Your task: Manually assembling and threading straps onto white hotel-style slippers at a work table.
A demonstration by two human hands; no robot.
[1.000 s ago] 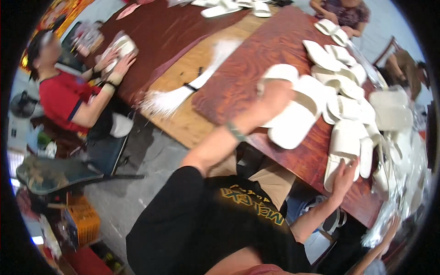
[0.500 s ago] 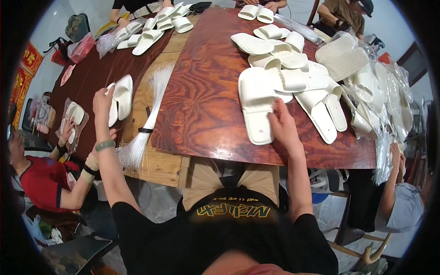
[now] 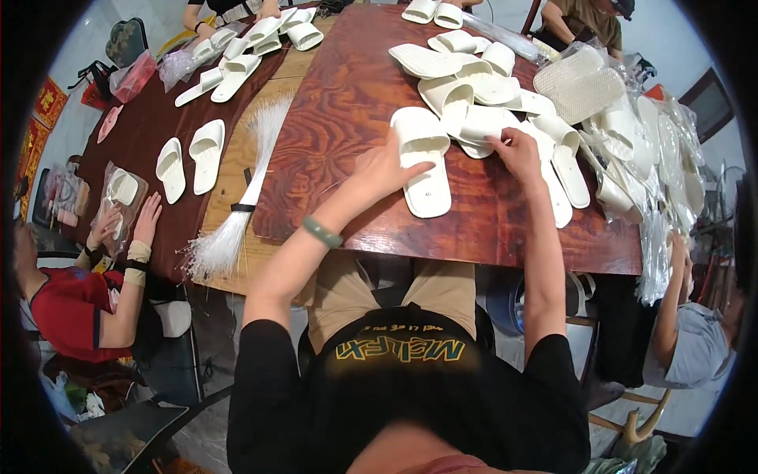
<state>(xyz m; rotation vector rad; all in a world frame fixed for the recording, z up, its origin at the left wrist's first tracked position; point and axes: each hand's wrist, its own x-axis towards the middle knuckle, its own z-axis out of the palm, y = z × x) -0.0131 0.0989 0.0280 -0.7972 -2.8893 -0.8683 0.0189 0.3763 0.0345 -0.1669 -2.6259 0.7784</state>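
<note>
A white open-toe slipper (image 3: 428, 196) lies at the middle of the reddish wooden table, toe end away from me. My left hand (image 3: 383, 167) grips its left side, thumb across the footbed and the other fingers partly hidden at the edge. My right hand (image 3: 521, 156) has its thumb and fingers closed on the near right edge of another white slipper (image 3: 479, 125) at the front of the pile. On the darker table to the left, a pair of white slippers (image 3: 207, 156) lies side by side, slightly apart.
Loose white slippers (image 3: 493, 87) are heaped at the right, beside slippers in clear plastic bags (image 3: 632, 150). A bundle of thin white ties (image 3: 257, 186) lies on the bare wood between the tables. A co-worker in red (image 3: 71, 312) handles a bagged slipper at the left; others sit around.
My left hand has left the pair on the left table and come across to the middle slipper. My right hand has moved from that slipper to one in the pile.
</note>
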